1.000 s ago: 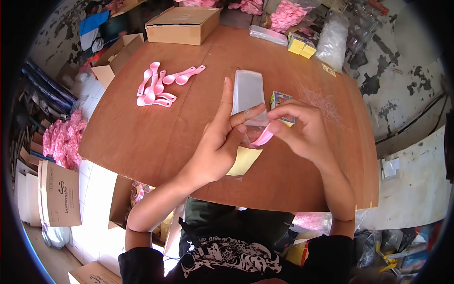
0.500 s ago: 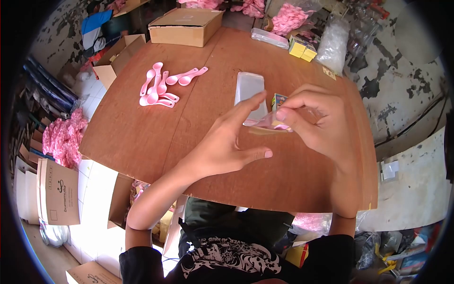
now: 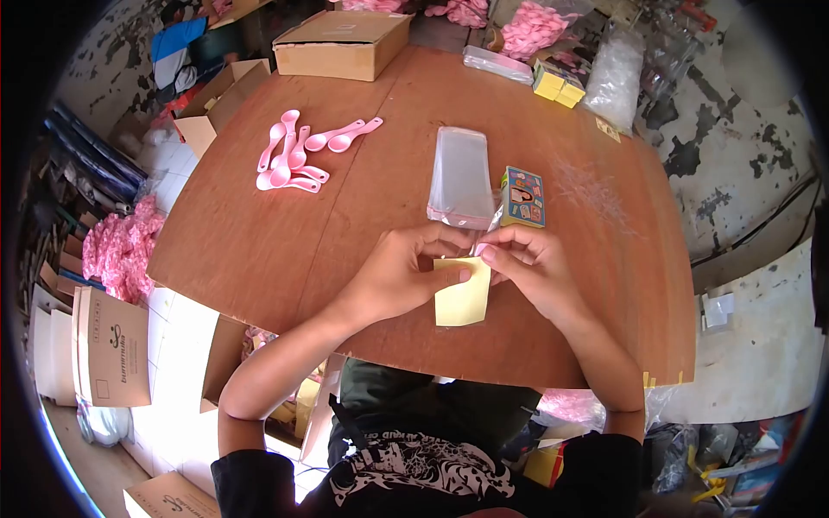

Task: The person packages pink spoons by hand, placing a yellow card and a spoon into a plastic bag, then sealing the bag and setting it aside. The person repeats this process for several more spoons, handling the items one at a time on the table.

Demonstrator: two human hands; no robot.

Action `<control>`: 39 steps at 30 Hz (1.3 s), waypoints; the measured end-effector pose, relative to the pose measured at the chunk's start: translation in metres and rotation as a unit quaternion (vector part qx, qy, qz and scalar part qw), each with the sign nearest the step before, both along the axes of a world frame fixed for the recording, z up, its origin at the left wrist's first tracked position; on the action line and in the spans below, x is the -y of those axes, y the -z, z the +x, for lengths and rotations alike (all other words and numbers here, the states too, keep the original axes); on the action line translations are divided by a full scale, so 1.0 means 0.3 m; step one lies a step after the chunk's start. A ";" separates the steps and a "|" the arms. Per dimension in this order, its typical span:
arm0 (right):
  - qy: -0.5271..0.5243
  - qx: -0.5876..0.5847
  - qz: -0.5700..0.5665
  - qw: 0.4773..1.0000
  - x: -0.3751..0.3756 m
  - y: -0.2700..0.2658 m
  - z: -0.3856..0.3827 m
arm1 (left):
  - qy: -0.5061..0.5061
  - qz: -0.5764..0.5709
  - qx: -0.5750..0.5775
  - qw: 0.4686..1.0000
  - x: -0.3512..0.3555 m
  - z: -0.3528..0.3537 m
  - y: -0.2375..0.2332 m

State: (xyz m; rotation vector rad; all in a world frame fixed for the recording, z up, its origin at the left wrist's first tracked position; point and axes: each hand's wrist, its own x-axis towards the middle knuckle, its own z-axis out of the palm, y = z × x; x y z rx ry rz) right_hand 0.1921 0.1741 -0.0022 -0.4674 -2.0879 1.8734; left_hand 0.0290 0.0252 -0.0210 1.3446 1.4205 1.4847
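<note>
In front of me, a blank pale-yellow card (image 3: 460,302) hangs from my left hand (image 3: 399,269), with the thumb pressed on its upper part. My right hand (image 3: 537,274) pinches by the card's top corner; a bit of clear plastic bag (image 3: 496,221) sticks up between the hands. How far the card and plastic overlap is hidden by the fingers. Just beyond my fingers lies a stack of clear plastic bags (image 3: 461,177). To its right is a small stack of printed cards (image 3: 524,198), blue with pictures on top.
Several pink spoons (image 3: 289,155) lie in a pile on the brown wooden table (image 3: 233,250). A cardboard box (image 3: 342,52), yellow card stacks (image 3: 559,84) and a plastic-wrapped bundle (image 3: 615,78) stand along the far edge. A person in blue (image 3: 181,47) is at far left.
My hands have drawn closer together and toward me. The yellow card now hangs upright, gripped by my left hand, which was open before. The bag and card stacks are uncovered.
</note>
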 end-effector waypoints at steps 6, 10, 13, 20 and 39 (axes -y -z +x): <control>0.038 -0.024 -0.057 0.997 0.016 0.019 0.005 | -0.031 -0.027 0.136 0.990 0.001 -0.020 0.034; 0.050 -0.060 -0.035 0.996 0.018 0.052 -0.003 | -0.064 0.004 0.107 0.992 -0.001 -0.021 0.045; 0.045 -0.090 -0.012 0.995 0.007 0.071 -0.001 | -0.076 0.013 0.121 0.990 0.003 -0.018 0.033; -0.018 -0.129 0.056 0.990 -0.025 0.075 -0.003 | -0.048 0.019 0.115 0.992 0.018 -0.037 0.045; -0.046 -0.123 0.200 0.971 -0.053 0.066 0.008 | -0.040 0.021 0.106 0.993 0.023 -0.047 0.051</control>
